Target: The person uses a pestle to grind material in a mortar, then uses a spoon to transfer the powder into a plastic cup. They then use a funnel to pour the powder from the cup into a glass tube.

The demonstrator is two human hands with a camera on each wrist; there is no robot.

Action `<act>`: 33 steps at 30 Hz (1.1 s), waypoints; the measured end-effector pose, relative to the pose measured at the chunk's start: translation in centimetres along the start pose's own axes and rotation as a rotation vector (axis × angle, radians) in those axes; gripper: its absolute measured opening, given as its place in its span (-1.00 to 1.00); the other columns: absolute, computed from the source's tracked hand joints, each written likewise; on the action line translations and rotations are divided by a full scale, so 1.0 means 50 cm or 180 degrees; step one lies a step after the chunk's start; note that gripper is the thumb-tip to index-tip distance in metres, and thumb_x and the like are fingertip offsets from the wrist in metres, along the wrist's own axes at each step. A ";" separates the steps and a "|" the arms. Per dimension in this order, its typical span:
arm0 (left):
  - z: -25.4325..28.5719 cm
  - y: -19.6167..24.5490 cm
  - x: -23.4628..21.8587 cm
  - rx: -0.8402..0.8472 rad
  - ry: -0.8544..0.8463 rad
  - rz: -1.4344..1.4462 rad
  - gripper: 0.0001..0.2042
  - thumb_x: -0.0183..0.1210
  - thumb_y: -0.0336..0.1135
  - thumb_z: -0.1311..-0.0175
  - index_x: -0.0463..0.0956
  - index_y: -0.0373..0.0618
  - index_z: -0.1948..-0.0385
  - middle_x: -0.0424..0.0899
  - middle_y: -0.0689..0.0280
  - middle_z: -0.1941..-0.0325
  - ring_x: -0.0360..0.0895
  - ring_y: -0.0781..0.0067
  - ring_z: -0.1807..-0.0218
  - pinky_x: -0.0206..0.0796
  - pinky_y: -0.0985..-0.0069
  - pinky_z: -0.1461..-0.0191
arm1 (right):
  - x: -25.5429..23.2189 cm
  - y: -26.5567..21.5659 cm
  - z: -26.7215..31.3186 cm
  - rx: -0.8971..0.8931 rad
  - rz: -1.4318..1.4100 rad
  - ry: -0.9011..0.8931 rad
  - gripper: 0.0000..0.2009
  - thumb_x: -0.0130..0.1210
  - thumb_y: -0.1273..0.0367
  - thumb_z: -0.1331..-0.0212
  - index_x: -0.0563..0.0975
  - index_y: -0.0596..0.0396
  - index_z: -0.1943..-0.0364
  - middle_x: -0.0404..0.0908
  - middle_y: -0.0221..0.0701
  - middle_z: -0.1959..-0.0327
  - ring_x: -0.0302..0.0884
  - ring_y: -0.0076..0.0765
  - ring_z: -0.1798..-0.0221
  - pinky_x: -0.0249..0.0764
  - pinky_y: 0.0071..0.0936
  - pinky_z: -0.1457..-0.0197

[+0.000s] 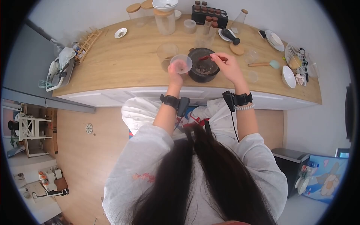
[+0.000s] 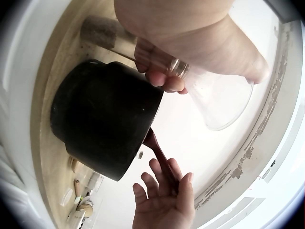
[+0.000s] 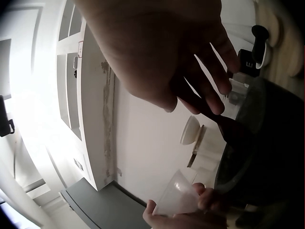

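Though tilted, spoon (image 2: 163,162) in right hand (image 1: 230,69)

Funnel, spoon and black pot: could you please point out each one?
Funnel (image 3: 177,197), right wrist view: side of its cone.
Spoon (image 2: 163,160), left wrist view: its handle.
Black pot (image 2: 107,119), left wrist view: its outer wall.

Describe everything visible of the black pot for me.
The black pot looks matte, perhaps stone or cast iron, with a stepped outer wall. It stands upright, uncovered, on the wood-look counter, right of the funnel, with dark material inside. The right hand holds a reddish spoon reaching in; contact is unclear.
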State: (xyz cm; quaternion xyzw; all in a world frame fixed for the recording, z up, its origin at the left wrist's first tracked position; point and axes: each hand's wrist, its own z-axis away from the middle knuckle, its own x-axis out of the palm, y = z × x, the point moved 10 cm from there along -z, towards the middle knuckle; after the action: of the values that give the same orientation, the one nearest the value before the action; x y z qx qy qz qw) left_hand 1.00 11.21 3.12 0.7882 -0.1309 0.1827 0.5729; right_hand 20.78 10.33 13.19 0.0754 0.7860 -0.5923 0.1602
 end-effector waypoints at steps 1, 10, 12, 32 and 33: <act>0.000 0.001 0.001 0.0019 -0.0026 -0.0032 -0.35 -0.39 0.32 -0.11 0.40 -0.17 0.55 0.46 0.27 0.59 0.38 0.44 0.56 0.19 0.55 0.48 | 0.002 -0.005 -0.002 -0.0103 0.0011 0.0008 -0.76 0.06 0.28 -0.14 0.56 0.21 0.33 0.57 -0.45 0.52 0.41 -0.61 0.46 0.32 -0.64 0.36; -0.004 -0.013 -0.005 -0.0024 -0.0042 0.0108 -0.35 -0.36 0.33 -0.10 0.41 -0.16 0.55 0.46 0.28 0.60 0.38 0.44 0.57 0.20 0.54 0.48 | -0.020 -0.005 -0.014 0.0182 0.0054 -0.0212 -0.76 0.06 0.26 -0.14 0.56 0.18 0.33 0.57 -0.43 0.51 0.44 -0.58 0.42 0.33 -0.62 0.33; -0.004 -0.012 -0.005 -0.0011 -0.0028 0.0090 -0.36 -0.35 0.33 -0.10 0.41 -0.15 0.54 0.46 0.29 0.60 0.38 0.44 0.57 0.20 0.54 0.48 | -0.012 -0.033 -0.013 0.0006 0.0343 -0.0264 -0.76 0.06 0.24 -0.13 0.57 0.15 0.33 0.58 -0.38 0.51 0.46 -0.53 0.43 0.35 -0.58 0.33; -0.002 -0.021 -0.010 -0.0106 0.0057 0.0207 -0.35 -0.36 0.33 -0.09 0.42 -0.16 0.54 0.46 0.29 0.60 0.38 0.43 0.55 0.20 0.52 0.49 | 0.035 -0.079 -0.019 -0.0021 0.1419 -0.0624 -0.69 0.03 0.15 -0.09 0.54 0.13 0.48 0.53 -0.21 0.58 0.47 -0.11 0.48 0.36 -0.31 0.40; -0.002 -0.019 -0.009 -0.0107 0.0063 0.0181 -0.35 -0.36 0.33 -0.09 0.42 -0.16 0.54 0.46 0.29 0.60 0.38 0.43 0.55 0.20 0.52 0.49 | 0.037 -0.081 -0.018 -0.0058 0.1638 -0.0670 -0.69 0.02 0.14 -0.10 0.54 0.13 0.49 0.53 -0.21 0.58 0.47 -0.11 0.49 0.36 -0.31 0.40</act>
State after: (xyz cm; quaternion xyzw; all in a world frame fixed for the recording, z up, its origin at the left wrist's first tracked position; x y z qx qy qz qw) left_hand 0.98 11.58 2.16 0.7727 -0.1506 0.2044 0.5818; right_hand 17.64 9.88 16.44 0.2092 0.7253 -0.5296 0.3868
